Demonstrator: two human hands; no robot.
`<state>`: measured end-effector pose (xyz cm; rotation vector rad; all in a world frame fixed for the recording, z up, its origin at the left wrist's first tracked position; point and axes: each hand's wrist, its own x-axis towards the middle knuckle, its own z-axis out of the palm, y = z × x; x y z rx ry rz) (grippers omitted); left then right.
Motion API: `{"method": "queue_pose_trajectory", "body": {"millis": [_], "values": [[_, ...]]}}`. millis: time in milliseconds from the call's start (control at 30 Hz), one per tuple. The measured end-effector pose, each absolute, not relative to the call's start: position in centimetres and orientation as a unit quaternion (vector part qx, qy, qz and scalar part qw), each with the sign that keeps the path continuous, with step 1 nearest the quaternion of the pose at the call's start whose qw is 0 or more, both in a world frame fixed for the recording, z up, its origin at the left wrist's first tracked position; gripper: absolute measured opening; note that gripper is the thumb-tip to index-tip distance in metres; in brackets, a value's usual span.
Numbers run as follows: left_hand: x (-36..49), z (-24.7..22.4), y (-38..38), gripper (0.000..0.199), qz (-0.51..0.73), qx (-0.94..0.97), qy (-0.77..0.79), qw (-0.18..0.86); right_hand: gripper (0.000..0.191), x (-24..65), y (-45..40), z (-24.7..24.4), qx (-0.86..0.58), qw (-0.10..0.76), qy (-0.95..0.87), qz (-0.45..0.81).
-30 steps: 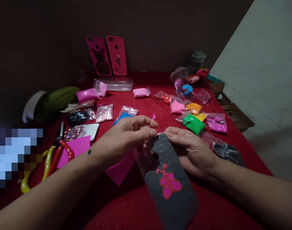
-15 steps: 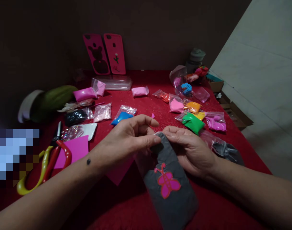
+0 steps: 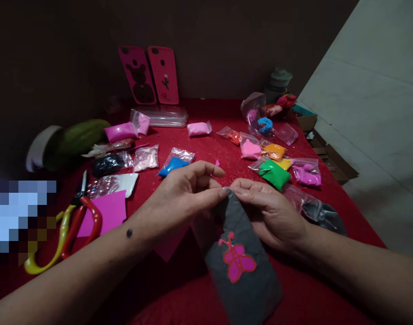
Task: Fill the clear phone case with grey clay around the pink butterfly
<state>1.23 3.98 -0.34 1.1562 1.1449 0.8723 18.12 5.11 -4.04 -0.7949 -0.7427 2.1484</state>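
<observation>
Between my hands is a phone case (image 3: 240, 298) coated in dark grey, wrinkled clay, tilted with its far end up at my fingers. A pink butterfly with red outlines (image 3: 238, 262) decorates its face. My left hand (image 3: 189, 189) pinches the far edge, thumb tip on the grey surface and the other fingers curled above. With thumb and fingers, my right hand (image 3: 276, 212) grips the same end from the right side; some of its fingers are hidden behind the case. The two thumbs are close together at the top edge.
Clay packets, including blue (image 3: 175, 167) and green (image 3: 274, 174), lie on the red cloth (image 3: 206, 149). Red-and-yellow-handled scissors (image 3: 79, 212) and a pink sheet (image 3: 113, 210) are at left. Two decorated pink phone cases (image 3: 163, 74) stand against the back wall.
My left thumb has shifted slightly right and up along the case's top edge. Both hands keep hold of the case, and the view has moved slightly.
</observation>
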Motion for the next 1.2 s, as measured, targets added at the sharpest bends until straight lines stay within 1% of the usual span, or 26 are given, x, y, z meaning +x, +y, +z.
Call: {"method": "queue_pose_trajectory", "body": {"millis": [167, 433, 633, 1067, 1200], "values": [[1.28, -0.64, 4.06, 0.023, 0.396, 0.517, 0.482, 0.586, 0.019, 18.15, 5.15, -4.10, -0.316, 0.359, -0.291, 0.828], [1.34, -0.59, 4.22, 0.026, 0.384, 0.483, 0.479, 0.624, 0.018, 18.17, 5.07, -4.19, -0.305, 0.355, -0.292, 0.834], [1.52, -0.67, 3.97, 0.023, 0.376, 0.488, 0.487, 0.619, 0.020, 18.12, 5.02, -4.13, -0.313, 0.350, -0.290, 0.834], [1.58, -0.69, 4.39, 0.038, 0.348, 0.504, 0.512, 0.602, 0.018, 18.10, 5.13, -4.18, -0.302, 0.349, -0.296, 0.836], [1.70, -0.66, 4.37, 0.039, 0.343, 0.509, 0.513, 0.600, 0.019, 18.10, 4.95, -4.21, -0.308, 0.352, -0.305, 0.830]]}}
